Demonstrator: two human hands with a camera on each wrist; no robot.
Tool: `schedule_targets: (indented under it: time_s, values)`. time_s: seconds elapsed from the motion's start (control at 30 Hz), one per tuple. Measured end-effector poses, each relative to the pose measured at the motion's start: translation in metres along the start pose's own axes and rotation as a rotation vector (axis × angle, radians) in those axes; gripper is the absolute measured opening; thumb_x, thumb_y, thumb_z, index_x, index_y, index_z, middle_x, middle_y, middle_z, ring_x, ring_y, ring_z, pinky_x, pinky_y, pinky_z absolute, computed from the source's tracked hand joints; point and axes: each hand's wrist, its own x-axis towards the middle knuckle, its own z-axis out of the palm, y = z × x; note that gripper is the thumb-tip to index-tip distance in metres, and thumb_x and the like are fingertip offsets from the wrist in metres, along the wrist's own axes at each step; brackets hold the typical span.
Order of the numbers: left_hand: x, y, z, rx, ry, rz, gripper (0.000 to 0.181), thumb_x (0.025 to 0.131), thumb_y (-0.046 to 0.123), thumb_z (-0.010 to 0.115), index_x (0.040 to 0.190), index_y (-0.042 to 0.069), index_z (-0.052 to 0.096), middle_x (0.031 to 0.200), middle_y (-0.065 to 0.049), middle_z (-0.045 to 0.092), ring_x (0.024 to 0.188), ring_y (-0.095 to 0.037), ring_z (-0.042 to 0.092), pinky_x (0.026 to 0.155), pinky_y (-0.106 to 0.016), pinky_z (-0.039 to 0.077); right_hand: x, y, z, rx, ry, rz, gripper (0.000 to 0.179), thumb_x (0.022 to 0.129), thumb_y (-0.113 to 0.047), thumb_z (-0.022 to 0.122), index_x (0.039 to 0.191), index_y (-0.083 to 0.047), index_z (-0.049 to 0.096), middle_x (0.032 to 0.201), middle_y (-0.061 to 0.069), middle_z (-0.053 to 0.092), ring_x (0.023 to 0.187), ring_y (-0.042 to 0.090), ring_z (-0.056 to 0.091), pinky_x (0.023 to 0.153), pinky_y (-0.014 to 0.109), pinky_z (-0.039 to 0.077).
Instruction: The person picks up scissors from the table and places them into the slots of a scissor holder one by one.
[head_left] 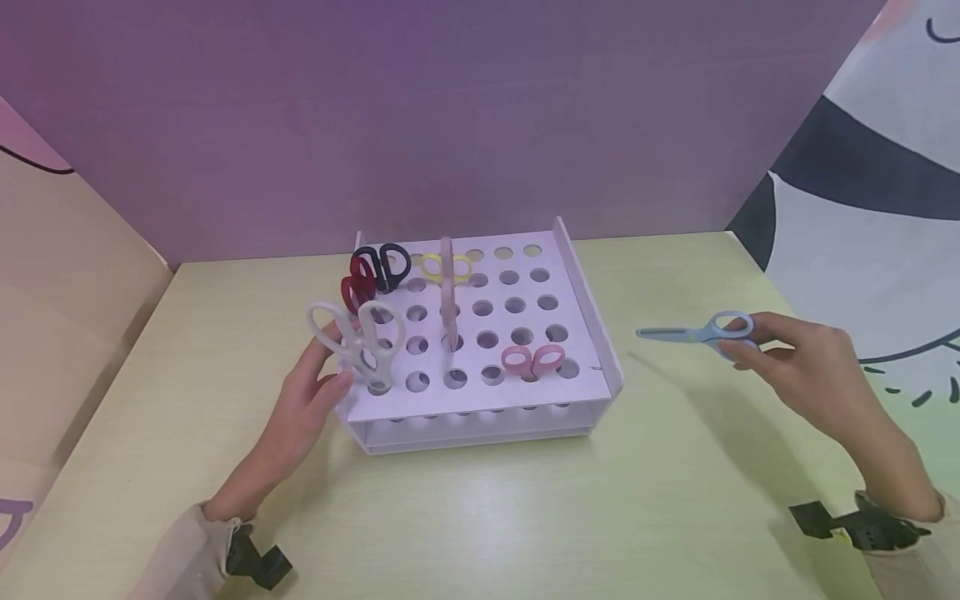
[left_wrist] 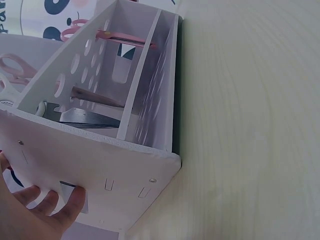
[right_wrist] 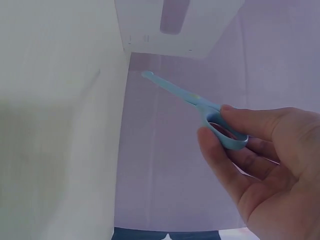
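My right hand (head_left: 806, 367) pinches light blue scissors (head_left: 693, 335) by their handle loops, blades closed and pointing left toward the rack. In the right wrist view the blue scissors (right_wrist: 182, 95) are held above the table, between thumb and fingers. A white rack (head_left: 600, 379) with rows of round holes stands on the table. My left hand (head_left: 303, 408) rests against its left side; the left wrist view shows the fingertips (left_wrist: 75, 200) on the side panel by a cutout. White-handled scissors (head_left: 367, 342) stand in the rack's front left corner, beside that hand.
The rack also holds red (head_left: 360, 283), black (head_left: 390, 267), yellow (head_left: 461, 268), pale pink (head_left: 447, 292) and pink scissors (head_left: 532, 361). Their blades hang into the space below the holed board. A purple panel (head_left: 465, 125) rises behind the pale table (head_left: 480, 525).
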Motion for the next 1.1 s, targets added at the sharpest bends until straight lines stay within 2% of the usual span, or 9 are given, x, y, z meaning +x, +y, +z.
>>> schedule_targets:
  time_s: [0.17,0.33,0.6,0.7,0.83,1.1]
  values:
    - [0.0,0.0,0.0,0.003,0.0,0.001,0.06,0.101,0.008,0.049,0.156,0.023,0.033,0.157,-0.001,0.035,0.14,-0.019,0.035,0.1,-0.021,0.047,0.0,-0.009,-0.001,0.025,0.089,-0.065,0.021,0.079,-0.003,0.081,0.098,-0.01,0.076,0.084,-0.029,0.067,0.069,-0.017,0.062,0.057,0.005,0.043]
    - [0.0,0.0,0.0,0.003,0.002,-0.001,0.059,0.101,0.008,0.049,0.156,0.023,0.033,0.157,-0.001,0.035,0.14,-0.019,0.035,0.101,-0.021,0.047,0.001,-0.018,-0.002,0.024,0.174,-0.146,0.023,0.074,0.002,0.083,0.093,-0.01,0.077,0.084,-0.031,0.066,0.07,-0.019,0.061,0.052,0.006,0.043]
    - [0.0,0.0,0.0,0.002,-0.004,0.004,0.059,0.101,0.008,0.049,0.156,0.023,0.033,0.157,0.002,0.035,0.14,-0.019,0.035,0.1,-0.022,0.047,0.002,-0.029,-0.005,0.013,0.226,-0.187,0.028,0.07,0.005,0.084,0.094,-0.008,0.078,0.087,-0.036,0.065,0.071,-0.021,0.06,0.052,0.006,0.04]
    - [-0.001,0.001,0.0,0.014,-0.012,0.008,0.059,0.101,0.009,0.049,0.156,0.023,0.031,0.158,0.001,0.034,0.141,-0.018,0.034,0.101,-0.022,0.047,0.003,-0.032,-0.005,0.008,0.233,-0.217,0.032,0.069,0.008,0.084,0.096,-0.007,0.078,0.087,-0.034,0.065,0.072,-0.02,0.06,0.057,0.003,0.042]
    - [-0.001,0.0,-0.001,0.019,-0.017,0.016,0.059,0.102,0.009,0.048,0.157,0.022,0.031,0.159,0.0,0.033,0.142,-0.018,0.034,0.101,-0.022,0.047,0.003,-0.038,-0.006,0.028,0.238,-0.256,0.036,0.069,0.013,0.082,0.1,-0.004,0.077,0.082,-0.022,0.071,0.069,-0.016,0.063,0.061,0.002,0.046]
    - [0.0,0.001,0.0,0.01,-0.004,0.009,0.059,0.101,0.009,0.049,0.157,0.021,0.031,0.158,-0.001,0.034,0.141,-0.018,0.035,0.101,-0.022,0.047,0.003,-0.055,-0.013,0.028,0.262,-0.311,0.033,0.07,0.012,0.081,0.1,-0.002,0.077,0.081,-0.01,0.075,0.071,-0.015,0.064,0.067,0.002,0.046]
